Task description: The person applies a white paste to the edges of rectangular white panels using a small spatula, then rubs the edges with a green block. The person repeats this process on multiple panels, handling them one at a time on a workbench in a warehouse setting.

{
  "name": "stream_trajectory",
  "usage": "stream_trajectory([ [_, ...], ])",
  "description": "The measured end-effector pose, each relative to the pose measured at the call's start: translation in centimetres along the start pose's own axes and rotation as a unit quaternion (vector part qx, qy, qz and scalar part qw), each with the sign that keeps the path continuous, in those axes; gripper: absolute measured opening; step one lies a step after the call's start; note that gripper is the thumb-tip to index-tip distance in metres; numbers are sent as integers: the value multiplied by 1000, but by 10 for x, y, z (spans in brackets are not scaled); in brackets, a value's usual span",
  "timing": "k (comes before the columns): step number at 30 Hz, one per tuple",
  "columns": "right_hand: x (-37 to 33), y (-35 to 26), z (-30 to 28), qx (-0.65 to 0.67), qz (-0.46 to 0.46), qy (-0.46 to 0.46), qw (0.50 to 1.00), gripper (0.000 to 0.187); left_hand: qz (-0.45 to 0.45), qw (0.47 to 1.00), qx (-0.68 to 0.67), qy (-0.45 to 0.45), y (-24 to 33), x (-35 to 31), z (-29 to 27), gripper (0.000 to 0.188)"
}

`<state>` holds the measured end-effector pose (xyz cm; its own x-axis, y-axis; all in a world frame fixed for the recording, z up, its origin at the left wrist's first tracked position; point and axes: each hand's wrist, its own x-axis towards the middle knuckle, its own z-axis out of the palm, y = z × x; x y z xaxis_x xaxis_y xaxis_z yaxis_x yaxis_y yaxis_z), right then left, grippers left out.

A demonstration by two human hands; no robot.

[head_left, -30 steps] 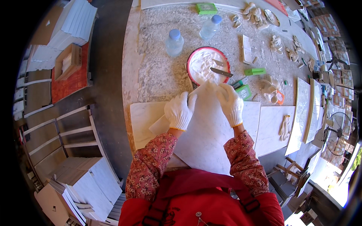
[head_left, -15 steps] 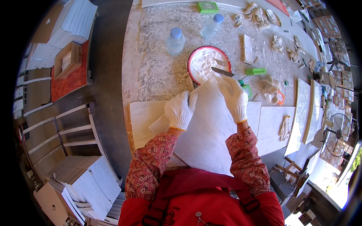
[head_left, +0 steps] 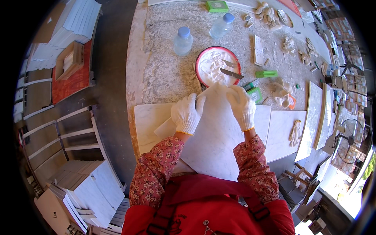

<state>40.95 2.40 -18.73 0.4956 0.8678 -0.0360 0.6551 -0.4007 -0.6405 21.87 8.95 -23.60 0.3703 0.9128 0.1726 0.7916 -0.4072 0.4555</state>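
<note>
A white marble tile (head_left: 213, 133) with grey veining lies in front of me, its narrow far end near a red-rimmed bowl (head_left: 197, 70) of white paste. My left hand (head_left: 188, 113), in a white knit glove, is closed on the tile's left edge, thumb on the near face. Gloved too, my right hand (head_left: 241, 105) has its fingers curled at the far right edge of the tile, tips close to the far end. What lies beneath those fingertips is hidden. A dark knife blade (head_left: 231, 73) rests across the bowl's right rim, beside a lighter blade (head_left: 228, 62) in the paste.
Two clear bottles with blue caps (head_left: 183, 41) stand beyond the bowl. Green boxes (head_left: 254, 94), a green-handled tool (head_left: 266, 74) and several used gloves (head_left: 282, 94) lie on the right. Other marble pieces (head_left: 284, 133) lie on the table; stacked tiles (head_left: 88, 192) stand at left.
My right hand has shifted left along the tile's far end, away from the knife, showing more of the green box. My left hand keeps its hold on the tile.
</note>
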Motion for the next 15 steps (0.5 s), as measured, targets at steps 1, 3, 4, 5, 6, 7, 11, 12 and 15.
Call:
stream_trajectory([
  [1, 0, 0, 0, -4, 2, -2, 1000, 34, 1, 1000, 0, 3, 0, 0, 1, 31],
  [3, 1, -1, -1, -11, 6, -5, 1000, 34, 4, 1000, 1, 10, -1, 0, 2, 31],
  [4, 1, 0, -1, -11, 0, -4, 1000, 34, 5, 1000, 2, 9, -1, 0, 2, 31],
  [5, 1, 0, -2, -11, -6, -3, 1000, 34, 6, 1000, 2, 9, 0, 0, 1, 31],
  [6, 1, 0, -2, -11, -12, -2, 1000, 34, 6, 1000, 3, 9, 0, 0, 1, 31],
  [7, 1, 0, -2, -13, -12, -1, 1000, 33, 6, 1000, 4, 10, 0, 0, 1, 31],
  [11, 1, 4, 2, 38, -13, 32, 999, 32, 4, 1000, -5, 11, 0, 0, 0, 32],
  [12, 2, 3, 3, 65, -14, 47, 997, 32, 3, 1000, -10, 11, 1, 0, 0, 32],
  [15, 18, -9, 2, 125, -41, 75, 989, 31, -4, 1000, -6, -2, 0, -1, 0, 32],
])
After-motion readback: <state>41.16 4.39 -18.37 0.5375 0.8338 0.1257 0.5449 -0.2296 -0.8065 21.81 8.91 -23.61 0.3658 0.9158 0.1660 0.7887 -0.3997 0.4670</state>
